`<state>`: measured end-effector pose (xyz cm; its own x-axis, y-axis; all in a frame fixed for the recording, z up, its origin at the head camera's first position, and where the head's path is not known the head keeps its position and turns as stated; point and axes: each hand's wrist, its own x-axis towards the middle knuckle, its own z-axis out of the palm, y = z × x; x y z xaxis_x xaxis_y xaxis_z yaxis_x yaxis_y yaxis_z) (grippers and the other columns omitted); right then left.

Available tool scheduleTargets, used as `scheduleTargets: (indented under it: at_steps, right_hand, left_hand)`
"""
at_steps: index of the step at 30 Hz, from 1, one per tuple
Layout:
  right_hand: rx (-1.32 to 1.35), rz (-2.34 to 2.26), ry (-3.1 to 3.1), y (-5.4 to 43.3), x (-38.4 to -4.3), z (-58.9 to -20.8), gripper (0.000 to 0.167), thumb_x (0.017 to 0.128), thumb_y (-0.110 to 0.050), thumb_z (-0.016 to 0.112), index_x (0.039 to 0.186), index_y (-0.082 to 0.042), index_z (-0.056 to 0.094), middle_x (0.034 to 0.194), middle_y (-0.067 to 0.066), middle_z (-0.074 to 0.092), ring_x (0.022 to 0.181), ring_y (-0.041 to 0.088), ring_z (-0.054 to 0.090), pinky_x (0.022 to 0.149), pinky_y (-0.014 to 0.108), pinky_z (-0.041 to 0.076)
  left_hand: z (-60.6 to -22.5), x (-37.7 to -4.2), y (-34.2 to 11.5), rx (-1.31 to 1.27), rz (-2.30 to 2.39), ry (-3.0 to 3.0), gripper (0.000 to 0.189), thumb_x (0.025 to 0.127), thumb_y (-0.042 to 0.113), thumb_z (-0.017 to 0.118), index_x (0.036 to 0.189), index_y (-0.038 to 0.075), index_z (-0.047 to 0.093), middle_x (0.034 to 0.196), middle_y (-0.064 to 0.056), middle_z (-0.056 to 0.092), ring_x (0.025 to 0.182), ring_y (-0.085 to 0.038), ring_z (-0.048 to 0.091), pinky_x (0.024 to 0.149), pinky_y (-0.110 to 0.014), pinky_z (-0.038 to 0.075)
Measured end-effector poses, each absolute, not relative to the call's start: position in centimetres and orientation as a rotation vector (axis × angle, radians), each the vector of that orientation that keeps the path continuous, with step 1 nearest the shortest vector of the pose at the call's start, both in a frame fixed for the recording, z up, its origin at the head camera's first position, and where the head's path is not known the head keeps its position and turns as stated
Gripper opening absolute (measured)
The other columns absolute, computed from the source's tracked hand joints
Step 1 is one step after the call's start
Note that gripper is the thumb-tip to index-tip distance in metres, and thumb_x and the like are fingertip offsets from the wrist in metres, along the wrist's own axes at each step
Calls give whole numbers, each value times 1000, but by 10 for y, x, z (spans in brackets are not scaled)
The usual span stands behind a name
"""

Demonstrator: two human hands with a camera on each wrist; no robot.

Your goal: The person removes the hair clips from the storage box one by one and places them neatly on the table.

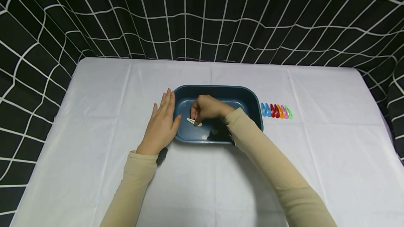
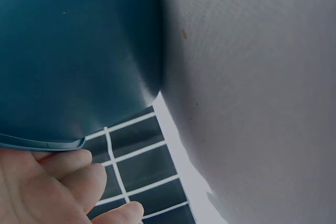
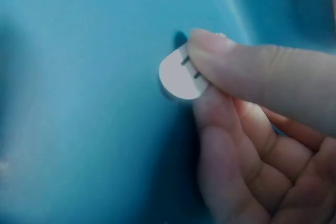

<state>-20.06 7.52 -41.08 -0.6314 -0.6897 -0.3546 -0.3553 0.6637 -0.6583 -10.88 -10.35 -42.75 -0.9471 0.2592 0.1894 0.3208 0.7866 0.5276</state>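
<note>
A white snap hair clip (image 1: 190, 120) is pinched between the thumb and fingers of my right hand (image 1: 206, 108), inside a dark blue plastic basin (image 1: 217, 142). In the right wrist view the rounded end of the hair clip (image 3: 178, 77) sticks out past the thumb, over the basin floor. My left hand (image 1: 161, 125) rests against the basin's left rim with its fingers straight. The left wrist view shows that hand's fingers (image 2: 73, 177) at the rim, beside the basin's outer wall (image 2: 79, 61).
Right of the basin, several snap hair clips (image 1: 277, 111) lie in a row: blue, red, orange, pink and green. A white cloth covers the table (image 1: 202, 185). Black panels with white netting (image 1: 202, 20) stand behind the table and at both sides.
</note>
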Motion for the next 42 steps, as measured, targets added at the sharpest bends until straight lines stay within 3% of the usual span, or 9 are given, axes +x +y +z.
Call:
scheduleTargets:
  at_steps: [8, 17, 24, 42]
  right_hand:
    - [-653, -1062, 2009, 86, -205, -414, 8, 74, 6, 74, 82, 5, 70, 67, 2, 67, 60, 6, 57, 58, 21, 46]
    - [-646, -1127, 1941, 93, -203, -409, 5, 79, 1, 70, 82, 5, 70, 69, 2, 67, 66, 11, 62, 65, 26, 51]
    - [-609, -1224, 1868, 102, -200, -401, 5, 82, 2, 69, 79, -2, 69, 75, 8, 69, 69, 17, 65, 67, 30, 54]
    - [-581, -1373, 1896, 133, -189, -380, 8, 89, 1, 59, 91, 8, 63, 80, 14, 68, 73, 20, 65, 70, 34, 53]
  left_hand:
    - [-428, -109, -104, -461, -869, -2869, 65, 96, 19, 51, 146, -8, 20, 154, -19, 13, 142, -32, 14, 108, -58, 15]
    - [-427, -109, -102, -461, -879, -2866, 66, 95, 19, 53, 146, -8, 20, 154, -19, 13, 142, -31, 14, 108, -58, 14]
    - [-429, -109, -102, -462, -870, -2852, 66, 95, 18, 54, 146, -8, 21, 154, -19, 14, 142, -32, 15, 108, -58, 16]
    - [-428, -109, -103, -464, -869, -2854, 65, 95, 18, 53, 145, -9, 21, 154, -19, 13, 142, -32, 15, 107, -59, 16]
